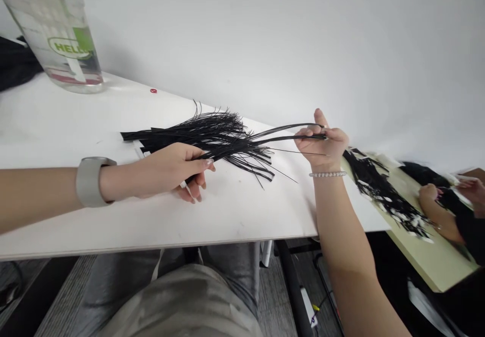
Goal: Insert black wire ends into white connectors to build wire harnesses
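Observation:
My left hand (185, 167), with a grey watch on its wrist, is closed around a bundle of thin black cables (227, 149) just above the white table. My right hand (320, 142), wearing a beaded bracelet, pinches the far ends of a few black strands (282, 134) that stretch across from that bundle. Behind my left hand, a larger pile of black cables (182, 131) lies on the table, its loose thin ends fanning out to the right. Where the held strands cross the pile, I cannot tell them apart.
A clear bottle (71, 49) with a green label stands at the back left. A small red ring (153, 91) lies near the wall. To the right, a co-worker's hands (430, 195) are at another table (428, 263) holding more black cables with white ends (386, 195).

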### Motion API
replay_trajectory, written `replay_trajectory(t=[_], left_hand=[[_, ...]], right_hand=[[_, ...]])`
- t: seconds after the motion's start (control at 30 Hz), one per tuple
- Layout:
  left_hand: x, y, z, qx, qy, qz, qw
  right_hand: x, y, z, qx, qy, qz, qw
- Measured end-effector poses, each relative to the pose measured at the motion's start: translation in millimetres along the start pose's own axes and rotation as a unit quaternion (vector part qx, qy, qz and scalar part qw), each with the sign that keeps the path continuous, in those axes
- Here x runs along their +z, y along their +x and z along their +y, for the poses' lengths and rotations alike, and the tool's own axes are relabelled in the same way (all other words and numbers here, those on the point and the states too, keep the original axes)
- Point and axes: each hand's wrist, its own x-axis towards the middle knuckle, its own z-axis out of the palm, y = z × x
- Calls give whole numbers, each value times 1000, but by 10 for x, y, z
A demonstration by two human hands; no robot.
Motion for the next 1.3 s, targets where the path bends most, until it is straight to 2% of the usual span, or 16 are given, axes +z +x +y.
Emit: replay_trajectory(t=[0.07, 0.17, 0.4, 0.57, 0.7, 0.87, 1.07, 1.3], left_hand=[[0, 10, -2, 3, -17, 20, 1000], [3, 17, 3, 15, -36, 46, 998], [15, 57, -20, 23, -70, 125, 989], [15, 87, -55, 43, -116, 157, 980], [36, 80, -27, 33, -148, 184, 971], [32, 89, -11, 31, -164, 165, 972], [8, 112, -42, 24, -152, 138, 978], [18, 115, -43, 17, -182, 150, 972]], right_hand=[[-21, 5, -20, 22, 77, -22, 997], [-36, 19, -41, 43, 118, -13, 992], [54, 1, -90, -7, 95, 25, 995], [62, -19, -110, -19, 54, 16, 998], [91, -30, -112, -42, 13, 12, 999], [179, -52, -130, -60, 101, -14, 993], [311, -104, -146, -87, 121, -28, 988], [415, -245, -269, -110, 127, 42, 985]])
